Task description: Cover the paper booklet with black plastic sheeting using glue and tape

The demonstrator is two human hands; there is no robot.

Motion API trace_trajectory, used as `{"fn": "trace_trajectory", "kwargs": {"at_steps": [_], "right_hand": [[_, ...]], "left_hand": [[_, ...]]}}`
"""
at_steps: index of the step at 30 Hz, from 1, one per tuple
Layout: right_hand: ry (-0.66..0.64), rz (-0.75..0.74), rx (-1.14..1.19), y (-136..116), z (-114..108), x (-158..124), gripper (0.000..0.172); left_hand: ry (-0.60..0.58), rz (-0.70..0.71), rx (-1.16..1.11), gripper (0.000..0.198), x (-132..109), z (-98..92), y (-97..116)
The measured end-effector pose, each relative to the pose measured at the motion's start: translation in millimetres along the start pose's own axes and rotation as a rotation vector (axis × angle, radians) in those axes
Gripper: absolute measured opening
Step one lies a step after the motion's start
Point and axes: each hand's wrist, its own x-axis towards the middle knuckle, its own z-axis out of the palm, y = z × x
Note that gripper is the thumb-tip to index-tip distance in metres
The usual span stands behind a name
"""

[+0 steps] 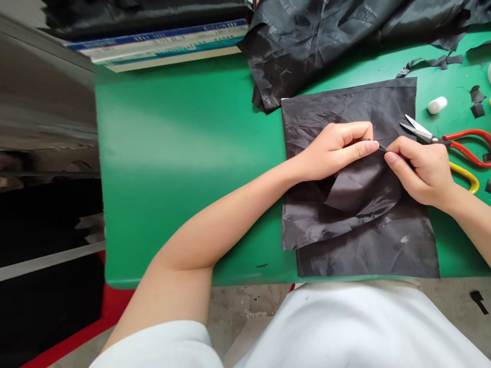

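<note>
A piece of black fabric (364, 199) lies before me, with its upper layer lifted into a fold beneath my hands. My left hand (341, 148) is closed, pinching the raised fabric between thumb and curled fingers. Just to its right, my right hand (422, 168) is also closed, its thumb and forefinger pinching a thin dark strand that looks like thread. This strand spans the small gap between both hands. Scissors (433, 139) with slightly parted blades lie beyond my right hand. A red handle and a yellow handle show beside them, partly hidden by that hand.
Everything lies on a green table (184, 153). A larger crumpled black cloth (318, 41) is at the back. Boxes or books (172, 43) under black material stand at the back left. A small white cylinder (437, 105) and several black scraps (477, 102) are at the right.
</note>
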Motion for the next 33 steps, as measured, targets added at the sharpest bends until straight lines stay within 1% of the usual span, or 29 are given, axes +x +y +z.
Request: {"fn": "trace_trajectory", "kwargs": {"at_steps": [3,6,12,15,18,21,25,33], "right_hand": [[0.019,-0.002,-0.002,0,0,0,0.028],[0.017,0.009,-0.015,0,1,0,0.032],[0.031,0.010,0.014,-1,1,0,0.034],[0.061,0.012,0.058,-1,1,1,0.032],[0.124,-0.024,0.130,-3,0,1,0.026],[0.168,-0.061,0.173,-3,0,2,0.023],[0.188,-0.079,0.168,-2,1,2,0.021],[0.163,0.025,0.193,1,2,2,0.025]], "left_hand": [[0.009,0.001,-0.019,0.055,0,0.3,-1],[0.017,0.001,-0.033,0.056,0,0.5,-2],[0.059,-0.049,-0.059,0.057,0,0.6,-2],[0.105,-0.058,-0.088,0.057,0,0.7,-2],[0.134,-0.052,-0.144,0.056,-1,1.3,-5],[0.140,-0.042,-0.234,0.054,-2,2.2,-7],[0.130,-0.046,-0.309,0.051,-3,2.6,-9],[0.137,-0.043,-0.319,0.049,-4,2.0,-13]]}}
